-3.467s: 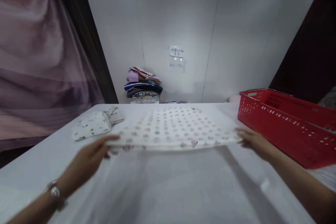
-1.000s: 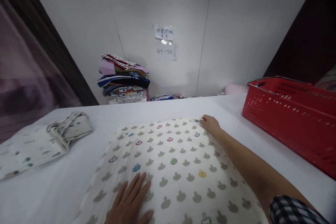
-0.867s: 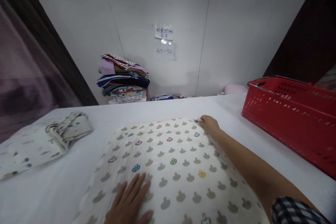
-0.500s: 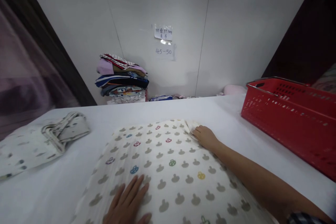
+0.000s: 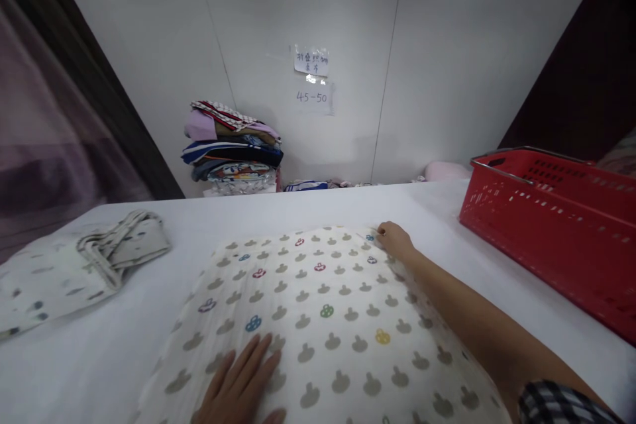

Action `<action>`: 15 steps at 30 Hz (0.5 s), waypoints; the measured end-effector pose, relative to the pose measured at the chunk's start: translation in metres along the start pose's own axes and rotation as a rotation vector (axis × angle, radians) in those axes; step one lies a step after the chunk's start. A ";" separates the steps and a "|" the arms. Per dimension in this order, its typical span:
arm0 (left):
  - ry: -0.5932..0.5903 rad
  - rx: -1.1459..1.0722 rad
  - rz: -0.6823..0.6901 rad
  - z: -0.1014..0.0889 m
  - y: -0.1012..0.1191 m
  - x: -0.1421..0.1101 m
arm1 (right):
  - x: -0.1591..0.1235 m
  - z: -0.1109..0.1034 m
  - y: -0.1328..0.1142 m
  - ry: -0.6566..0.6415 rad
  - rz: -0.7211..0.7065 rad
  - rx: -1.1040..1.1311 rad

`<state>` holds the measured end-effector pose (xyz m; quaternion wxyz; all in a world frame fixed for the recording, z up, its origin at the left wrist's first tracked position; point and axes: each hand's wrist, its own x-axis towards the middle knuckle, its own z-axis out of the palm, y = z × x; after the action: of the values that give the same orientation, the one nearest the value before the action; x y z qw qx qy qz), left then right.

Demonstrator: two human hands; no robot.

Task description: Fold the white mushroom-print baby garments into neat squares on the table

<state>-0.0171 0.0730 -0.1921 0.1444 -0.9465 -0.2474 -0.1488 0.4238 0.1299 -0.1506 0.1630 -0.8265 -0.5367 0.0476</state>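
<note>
Pinching the far right corner of a mushroom-print cloth (image 5: 330, 331), the right hand (image 5: 395, 242) is at about one o'clock from the cloth's middle, thumb and fingers drawn together on the edge. The left hand (image 5: 241, 384) rests palm down on the cloth at about eight o'clock — fingers slightly spread, gripping nothing. The cloth lies spread on the white table (image 5: 427, 212), straight ahead of the person, its sides running away along the six-to-twelve line; the near end is out of view, so which way is longer cannot be told. From the left hand, the pinched corner lies between one and two o'clock, well apart, so the right hand is the one at the far edge. A loosely folded leaf-print cloth (image 5: 89, 271) sits between nine and ten o'clock, apart from the spread one. A red basket (image 5: 536, 252) stands at two o'clock — beyond the right forearm (image 5: 472, 311) — and a stack of folded fabrics (image 5: 233, 149) at eleven, past the table's far edge.
</note>
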 end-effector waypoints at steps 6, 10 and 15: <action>0.002 -0.039 -0.019 -0.001 0.002 0.001 | -0.002 -0.011 -0.006 0.051 -0.024 -0.031; -0.005 -0.064 -0.045 -0.001 0.003 0.000 | -0.007 -0.035 -0.019 0.109 -0.100 -0.057; 0.005 -0.056 -0.035 -0.002 0.003 -0.001 | -0.063 -0.036 -0.057 -0.001 -0.363 -0.104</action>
<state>-0.0167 0.0694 -0.1912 0.1157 -0.9453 -0.2594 -0.1604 0.3564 0.0860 -0.1045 0.1256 -0.7233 -0.6789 -0.0098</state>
